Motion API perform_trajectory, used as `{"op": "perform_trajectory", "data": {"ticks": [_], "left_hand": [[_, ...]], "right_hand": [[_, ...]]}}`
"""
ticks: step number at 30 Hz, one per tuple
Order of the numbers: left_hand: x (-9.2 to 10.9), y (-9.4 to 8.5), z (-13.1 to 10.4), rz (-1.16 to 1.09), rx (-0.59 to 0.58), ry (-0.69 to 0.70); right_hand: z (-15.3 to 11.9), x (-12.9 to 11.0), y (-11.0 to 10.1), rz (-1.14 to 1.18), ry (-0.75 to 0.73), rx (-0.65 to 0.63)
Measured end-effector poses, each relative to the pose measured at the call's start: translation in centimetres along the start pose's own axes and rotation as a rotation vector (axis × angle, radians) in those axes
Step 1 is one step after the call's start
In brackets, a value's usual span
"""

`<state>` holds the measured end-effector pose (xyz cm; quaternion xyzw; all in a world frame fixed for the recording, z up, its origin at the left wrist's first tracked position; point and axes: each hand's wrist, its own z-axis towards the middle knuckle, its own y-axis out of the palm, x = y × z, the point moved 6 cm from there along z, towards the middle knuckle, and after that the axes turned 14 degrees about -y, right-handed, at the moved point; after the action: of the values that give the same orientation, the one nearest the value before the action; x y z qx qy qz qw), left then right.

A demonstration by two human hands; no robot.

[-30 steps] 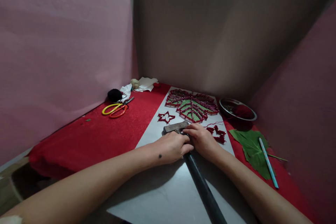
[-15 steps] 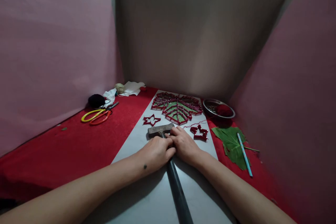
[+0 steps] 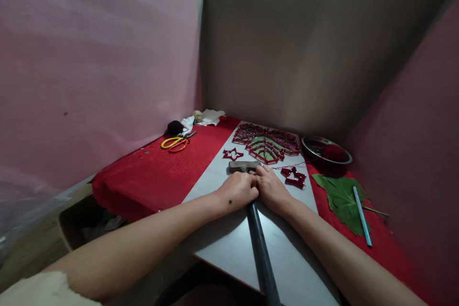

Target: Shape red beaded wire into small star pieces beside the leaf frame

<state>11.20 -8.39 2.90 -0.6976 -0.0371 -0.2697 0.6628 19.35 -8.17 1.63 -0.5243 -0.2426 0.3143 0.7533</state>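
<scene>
The hammer (image 3: pixel 244 167) lies on the white board (image 3: pixel 294 258), straight ahead of the person. Its head sits crosswise, just beyond the hands, and its long dark handle (image 3: pixel 261 251) runs back toward the body, slanting a little to the right at the near end and passing over the board's near edge. The long axis therefore points almost directly away from the person, between the two forearms.

The left hand (image 3: pixel 237 189) is over the upper handle, just short of the head, with its fingers curled in. The right hand (image 3: pixel 270 188) comes in from the other side, its bent fingers beside the right end of the head. The hands meet over the top of the handle; the left one covers more of it. Their fingers are drawn together, but the undersides are hidden, so I cannot tell whether either is clamped on the handle or pinching something small.

Beyond the head, a small red star (image 3: pixel 233 154) lies to the left and another red star (image 3: pixel 294 178) to the right, beside the right hand. The large leaf figure (image 3: pixel 265 149) is farther off. A metal bowl (image 3: pixel 328 162), a green leaf (image 3: pixel 340 203) and a pen (image 3: pixel 362 216) are to the right; scissors (image 3: pixel 174 143) lie well to the left on the red cloth (image 3: pixel 150 179).
</scene>
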Motion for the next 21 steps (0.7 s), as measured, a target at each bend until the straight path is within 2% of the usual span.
{"op": "perform_trajectory", "data": {"ticks": [4,11,14,17,21], "left_hand": [[-0.3,-0.3,-1.1,0.031,0.092,-0.123],[-1.4,-1.5,-3.9,-0.046,0.238,-0.169],[-2.3,-3.0,-5.0,-0.154,0.283,-0.196],[-3.5,-5.3,-5.9,-0.248,0.336,-0.221],[-6.4,-8.7,-5.1,-0.351,0.321,-0.285]], "right_hand": [[-0.1,0.2,0.1,-0.087,0.005,0.01],[-0.2,0.0,0.1,-0.173,0.006,-0.008],[-0.2,-0.2,-0.2,-0.191,0.001,0.017],[-0.2,-0.1,-0.2,-0.206,0.0,0.023],[-0.1,0.3,-0.2,-0.184,0.043,0.012]]}}
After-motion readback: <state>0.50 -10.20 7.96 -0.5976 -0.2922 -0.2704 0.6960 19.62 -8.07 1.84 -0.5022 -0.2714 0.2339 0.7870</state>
